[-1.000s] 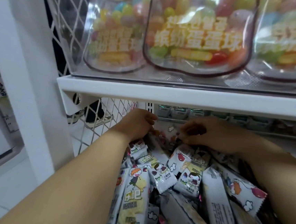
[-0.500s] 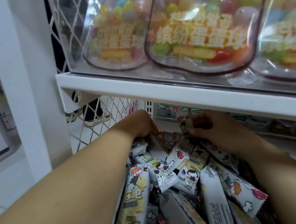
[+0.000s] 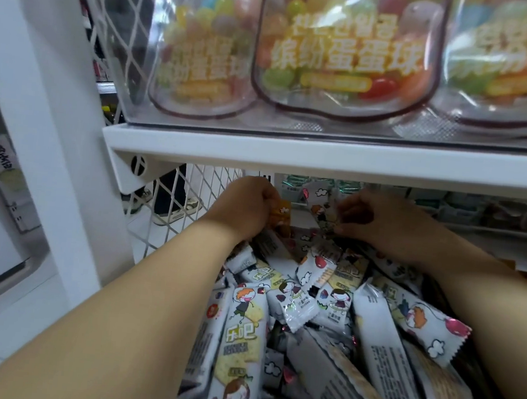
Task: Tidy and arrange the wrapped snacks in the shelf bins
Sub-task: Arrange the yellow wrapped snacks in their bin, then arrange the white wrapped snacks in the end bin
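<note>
A bin full of white wrapped snack bars with cartoon children printed on them fills the lower shelf. At the back of the pile my left hand grips a small orange snack packet, held upright. To its right my right hand pinches a white cartoon snack packet, lifted clear above the pile. Both forearms reach in over the heap from the front. The bin's own walls are mostly hidden by the wrappers.
The white shelf board hangs low just above both hands. On it stand clear bags of coloured candy balls. A white wire mesh side panel closes the left. Green packets line the back.
Both hands have risen from the pile. The right hand has lifted a white packet up, and the left hand now shows an orange packet in its grip.
</note>
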Action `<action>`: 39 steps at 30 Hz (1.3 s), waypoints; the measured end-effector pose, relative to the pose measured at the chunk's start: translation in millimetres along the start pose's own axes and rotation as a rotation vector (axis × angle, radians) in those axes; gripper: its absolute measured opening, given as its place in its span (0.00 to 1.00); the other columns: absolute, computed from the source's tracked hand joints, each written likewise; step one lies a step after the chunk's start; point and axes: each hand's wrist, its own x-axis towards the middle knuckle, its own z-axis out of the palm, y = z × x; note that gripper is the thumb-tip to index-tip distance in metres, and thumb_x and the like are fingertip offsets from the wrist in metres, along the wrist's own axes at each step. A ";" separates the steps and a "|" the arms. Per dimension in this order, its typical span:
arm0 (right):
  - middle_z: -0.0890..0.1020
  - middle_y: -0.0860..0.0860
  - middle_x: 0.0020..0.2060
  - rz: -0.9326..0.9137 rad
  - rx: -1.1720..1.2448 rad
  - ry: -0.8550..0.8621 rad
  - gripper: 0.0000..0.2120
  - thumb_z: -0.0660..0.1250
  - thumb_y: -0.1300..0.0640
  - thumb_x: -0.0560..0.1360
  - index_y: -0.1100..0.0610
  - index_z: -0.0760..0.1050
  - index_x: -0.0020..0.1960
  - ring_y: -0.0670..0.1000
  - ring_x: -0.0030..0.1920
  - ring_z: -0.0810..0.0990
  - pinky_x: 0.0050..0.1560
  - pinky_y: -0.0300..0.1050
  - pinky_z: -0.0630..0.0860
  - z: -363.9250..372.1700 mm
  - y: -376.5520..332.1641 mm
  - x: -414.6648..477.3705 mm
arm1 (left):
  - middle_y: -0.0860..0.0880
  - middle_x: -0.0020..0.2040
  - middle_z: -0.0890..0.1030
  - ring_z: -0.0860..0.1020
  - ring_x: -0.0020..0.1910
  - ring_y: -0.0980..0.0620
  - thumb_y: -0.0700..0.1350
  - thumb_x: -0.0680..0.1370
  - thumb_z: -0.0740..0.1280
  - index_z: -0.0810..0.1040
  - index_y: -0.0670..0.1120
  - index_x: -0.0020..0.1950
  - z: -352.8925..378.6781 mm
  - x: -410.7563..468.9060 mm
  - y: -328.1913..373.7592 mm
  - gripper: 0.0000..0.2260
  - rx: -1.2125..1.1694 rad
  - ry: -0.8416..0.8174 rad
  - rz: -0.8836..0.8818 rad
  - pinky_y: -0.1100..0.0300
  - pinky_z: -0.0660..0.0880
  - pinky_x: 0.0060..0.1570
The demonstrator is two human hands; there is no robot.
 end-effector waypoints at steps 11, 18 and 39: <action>0.79 0.48 0.49 -0.059 -0.157 -0.008 0.14 0.71 0.54 0.73 0.53 0.75 0.57 0.46 0.49 0.76 0.45 0.35 0.69 7.1 -11.4 0.2 | 0.45 0.47 0.82 0.82 0.43 0.44 0.39 0.81 0.58 0.70 0.53 0.44 -14.5 -78.8 15.1 0.10 -0.271 0.355 -0.017 0.54 0.73 0.32; 0.77 0.51 0.61 -0.158 -0.248 -0.027 0.19 0.65 0.52 0.77 0.54 0.71 0.67 0.48 0.55 0.74 0.46 0.34 0.62 0.7 -41.5 -22.0 | 0.47 0.44 0.80 0.79 0.44 0.50 0.43 0.82 0.55 0.71 0.49 0.48 -26.5 -122.3 26.3 0.06 -0.234 0.440 0.015 0.52 0.75 0.46; 0.76 0.39 0.49 -0.317 -0.071 0.300 0.20 0.70 0.58 0.73 0.49 0.71 0.64 0.38 0.51 0.73 0.47 0.24 0.65 -61.7 -50.4 -196.8 | 0.55 0.46 0.78 0.80 0.41 0.62 0.44 0.82 0.56 0.69 0.54 0.49 -13.3 -215.0 156.3 0.06 -0.531 0.256 0.309 0.63 0.75 0.44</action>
